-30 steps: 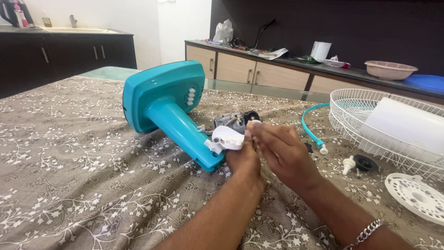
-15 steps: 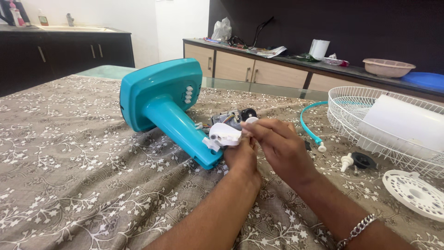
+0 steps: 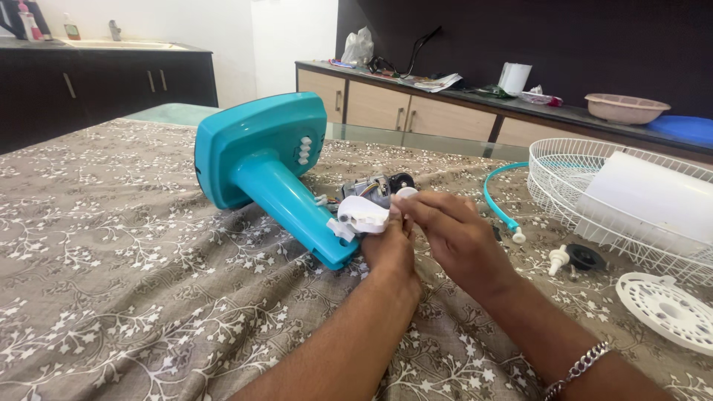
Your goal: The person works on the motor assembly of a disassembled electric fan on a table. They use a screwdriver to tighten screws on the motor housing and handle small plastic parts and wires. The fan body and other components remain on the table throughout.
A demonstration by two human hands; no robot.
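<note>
Lying on its side on the flowered tablecloth (image 3: 111, 297), the teal fan stand (image 3: 260, 160) has its base turned toward the far counter and its neck pointing to the person. At the end of this neck sits a white plastic piece (image 3: 362, 215), and just behind it the small motor (image 3: 371, 190) with its wires is showing. The left hand (image 3: 390, 249) is closed around the end of the neck, with the fingers clamped on the white plastic piece. The right hand (image 3: 457, 238) comes from the other side; its fingertips are together and touch the same piece, but I cannot tell if they pinch some small part between them. To the right lie a white wire grill (image 3: 564, 193) with a white sheet inside it, a teal ring (image 3: 494, 204), a white round plate (image 3: 668, 308) and 2 small knobs (image 3: 568, 258), all well apart from the hands. I judge that the white piece is light and stiff but also brittle, a thin plastic which may crack when squeezed hard. The stand looks heavier at the base, so it can roll on the soft cloth. It is better to hold the neck firmly and take the white piece by its sides, away from the thin wires.
</note>
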